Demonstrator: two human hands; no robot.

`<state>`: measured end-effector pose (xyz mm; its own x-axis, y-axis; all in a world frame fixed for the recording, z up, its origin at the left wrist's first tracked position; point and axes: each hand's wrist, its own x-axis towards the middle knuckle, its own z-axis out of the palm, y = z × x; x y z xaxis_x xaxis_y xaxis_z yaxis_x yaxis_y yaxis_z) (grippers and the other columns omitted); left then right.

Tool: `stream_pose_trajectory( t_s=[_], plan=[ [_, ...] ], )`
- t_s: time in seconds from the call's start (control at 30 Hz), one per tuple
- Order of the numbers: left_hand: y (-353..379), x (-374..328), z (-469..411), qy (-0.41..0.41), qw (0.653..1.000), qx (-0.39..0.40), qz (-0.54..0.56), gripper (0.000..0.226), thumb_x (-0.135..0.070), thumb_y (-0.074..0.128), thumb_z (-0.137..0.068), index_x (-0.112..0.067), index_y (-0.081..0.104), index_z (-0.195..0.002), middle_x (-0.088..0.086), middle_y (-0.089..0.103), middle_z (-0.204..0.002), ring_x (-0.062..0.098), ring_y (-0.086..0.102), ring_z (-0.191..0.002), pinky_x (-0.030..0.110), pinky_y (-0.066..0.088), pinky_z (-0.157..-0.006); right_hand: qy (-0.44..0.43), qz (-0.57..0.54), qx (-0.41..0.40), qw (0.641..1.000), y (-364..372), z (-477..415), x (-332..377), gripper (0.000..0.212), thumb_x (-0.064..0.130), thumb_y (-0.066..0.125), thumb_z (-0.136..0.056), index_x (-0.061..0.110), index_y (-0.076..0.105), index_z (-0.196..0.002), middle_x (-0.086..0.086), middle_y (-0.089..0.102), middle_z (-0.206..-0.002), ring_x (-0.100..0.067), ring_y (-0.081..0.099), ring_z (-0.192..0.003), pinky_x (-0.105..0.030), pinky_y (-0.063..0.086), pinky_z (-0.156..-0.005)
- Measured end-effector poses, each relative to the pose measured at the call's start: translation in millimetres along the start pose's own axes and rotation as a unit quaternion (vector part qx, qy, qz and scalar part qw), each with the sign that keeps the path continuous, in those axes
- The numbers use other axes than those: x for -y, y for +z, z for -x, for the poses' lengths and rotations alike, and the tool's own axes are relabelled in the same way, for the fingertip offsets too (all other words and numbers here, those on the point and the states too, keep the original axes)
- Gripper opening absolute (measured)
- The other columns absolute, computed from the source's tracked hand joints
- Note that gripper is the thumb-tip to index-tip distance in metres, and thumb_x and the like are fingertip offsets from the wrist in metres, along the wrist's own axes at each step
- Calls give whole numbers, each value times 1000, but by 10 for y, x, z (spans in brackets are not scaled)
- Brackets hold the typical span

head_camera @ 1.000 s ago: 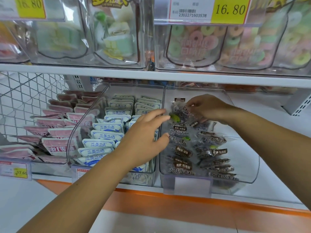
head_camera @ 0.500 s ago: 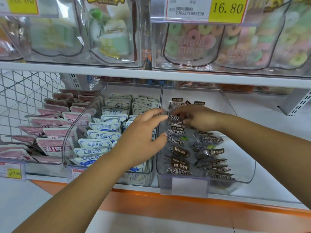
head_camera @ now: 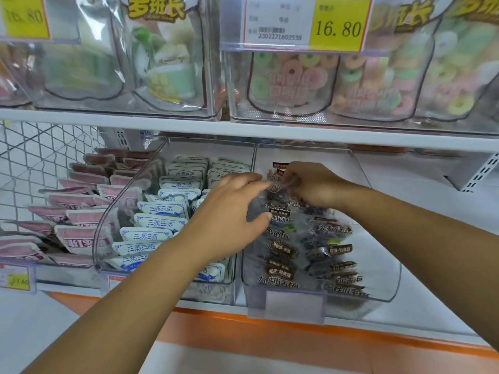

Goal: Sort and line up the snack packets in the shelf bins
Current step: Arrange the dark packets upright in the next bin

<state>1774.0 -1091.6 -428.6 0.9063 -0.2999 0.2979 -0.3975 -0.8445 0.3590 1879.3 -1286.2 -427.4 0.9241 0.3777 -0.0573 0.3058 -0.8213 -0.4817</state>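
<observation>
Packet (head_camera: 276, 181) pinched by right hand (head_camera: 314, 186) near back wall of bin (head_camera: 383, 268); left hand (head_camera: 229, 211) loosely spread alongside.

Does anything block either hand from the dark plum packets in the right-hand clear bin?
Nothing visible does. The right hand pinches a dark plum packet near the back of the open-topped clear bin, and the left hand reaches in right beside it.

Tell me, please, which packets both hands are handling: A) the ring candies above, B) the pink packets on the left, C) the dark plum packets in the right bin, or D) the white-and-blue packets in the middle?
C: the left hand and right hand both have fingers on the dark plum packets.
</observation>
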Motion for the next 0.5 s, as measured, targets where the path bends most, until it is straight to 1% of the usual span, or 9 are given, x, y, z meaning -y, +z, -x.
stream_pose_trajectory(
  t_s=[0.07, 0.13, 0.2, 0.27, 0.3, 0.37, 0.43, 0.47, 0.5],
  plan=[
    [16, 43, 11, -22, 999, 1, 24, 58, -41, 56, -92, -31, 37, -145, -12, 31, -152, 8, 20, -139, 24, 16, -114, -35, 30, -43, 998, -63, 14, 34, 16, 17, 52, -95, 23, 64, -104, 6, 62, -107, -16, 59, -94, -29, 45, -76],
    [14, 101, 40, -37, 999, 4, 37, 58, -44, 53, -93, -29, 35, -147, -13, 29, -153, 6, 19, -140, 26, 17, -116, -64, 92, -43, 993, -92, -2, 109, 22, 21, 48, -98, 29, 64, -111, 9, 59, -107, -15, 57, -96, -27, 38, -76],
    [3, 130, 69, -41, 998, 13, 39, 61, -50, 47, -92, -29, 33, -148, -14, 29, -153, 4, 19, -139, 30, 19, -117, -77, 158, -33, 984, -32, -66, 115, 31, 17, 47, -97, 35, 62, -116, 5, 62, -114, -20, 58, -98, -30, 43, -77],
    [-1, 144, 90, -42, 998, 20, 42, 67, -54, 40, -87, -29, 32, -148, -15, 29, -153, 3, 20, -139, 30, 20, -117, -78, 181, -30, 980, 184, -127, 102, 34, 14, 50, -94, 35, 57, -120, 2, 64, -114, -21, 60, -92, -32, 48, -77],
    [2, 151, 97, -43, 998, 21, 45, 68, -54, 38, -86, -30, 31, -149, -15, 29, -153, 3, 20, -139, 29, 20, -116, -78, 172, -23, 982, 281, -158, 106, 33, 15, 53, -94, 32, 55, -122, 1, 65, -112, -20, 60, -90, -31, 48, -76],
    [13, 159, 103, -44, 997, 21, 51, 64, -52, 42, -91, -30, 30, -149, -15, 27, -154, 2, 18, -139, 24, 17, -113, -62, 107, 4, 992, 314, -183, 144, 29, 21, 58, -93, 25, 51, -122, 2, 65, -109, -18, 60, -93, -31, 47, -77],
    [7, 151, 96, -43, 998, 24, 50, 61, -46, 49, -93, -30, 30, -149, -15, 26, -154, 2, 17, -140, 21, 14, -111, -56, 43, 29, 997, 123, -186, 144, 24, 31, 61, -93, 22, 57, -115, 8, 64, -102, -13, 61, -90, -28, 49, -78],
    [-4, 143, 85, -39, 998, 22, 45, 62, -45, 51, -93, -30, 30, -149, -15, 25, -155, 3, 17, -140, 21, 14, -111, -59, 6, 12, 998, -16, -182, 120, 17, 31, 60, -93, 20, 62, -107, 9, 64, -95, -11, 62, -85, -24, 48, -74],
    [-13, 137, 67, -33, 999, 18, 37, 63, -45, 53, -92, -30, 31, -149, -15, 25, -154, 3, 17, -140, 22, 13, -112, -61, -43, -15, 997, -149, -176, 62, 10, 25, 58, -95, 17, 64, -99, 8, 63, -89, -8, 61, -79, -19, 46, -68]
  ],
)
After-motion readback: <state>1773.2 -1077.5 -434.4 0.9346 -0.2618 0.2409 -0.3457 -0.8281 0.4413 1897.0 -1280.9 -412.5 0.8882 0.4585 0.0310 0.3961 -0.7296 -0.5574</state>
